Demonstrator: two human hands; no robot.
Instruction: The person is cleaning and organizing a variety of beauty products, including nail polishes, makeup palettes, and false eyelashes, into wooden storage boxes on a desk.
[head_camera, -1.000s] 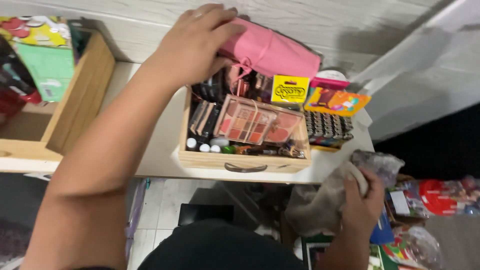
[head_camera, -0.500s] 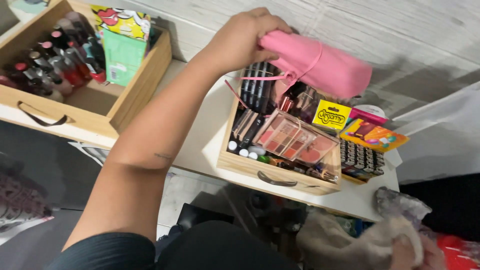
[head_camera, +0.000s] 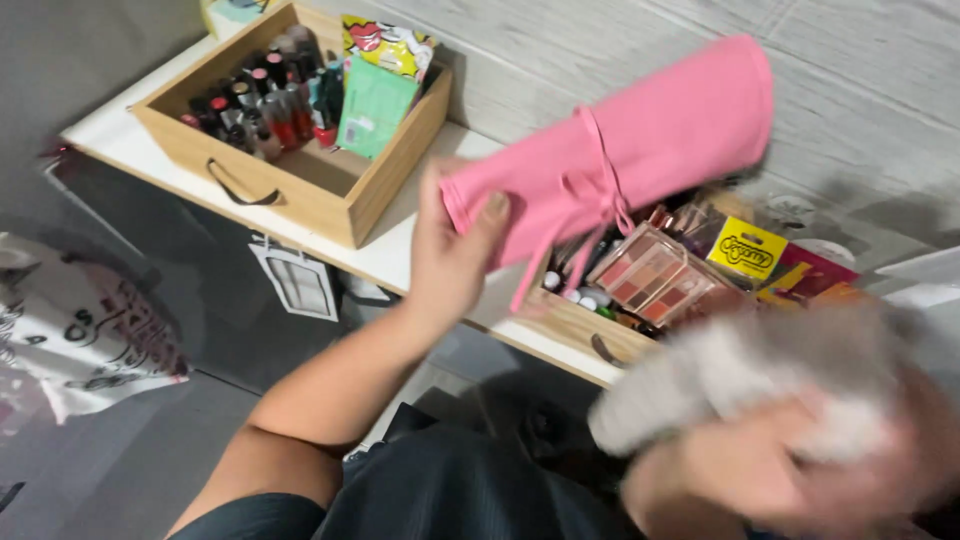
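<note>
A green packet (head_camera: 375, 105) and a bright cartoon-print packet (head_camera: 390, 42) stand in the left wooden box (head_camera: 330, 190); a yellow label (head_camera: 747, 250) lies in the right box.

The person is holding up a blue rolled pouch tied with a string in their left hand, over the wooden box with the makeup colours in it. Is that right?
Not quite: the rolled pouch is pink, not blue. The head view shows the left hand gripping its end, its string tied round it, above the wooden box holding the makeup palette.

pink rolled pouch (head_camera: 640, 150) w/ pink tie, grey-white cloth (head_camera: 760, 385), tan wooden box (head_camera: 300, 170) holding red/dark bottles (head_camera: 265, 100) + green packet (head_camera: 375, 105), second tan box (head_camera: 575, 325) w/ peach-pink palette (head_camera: 655, 275), yellow packet (head_camera: 745, 250), white shelf (head_camera: 390, 255).
</note>
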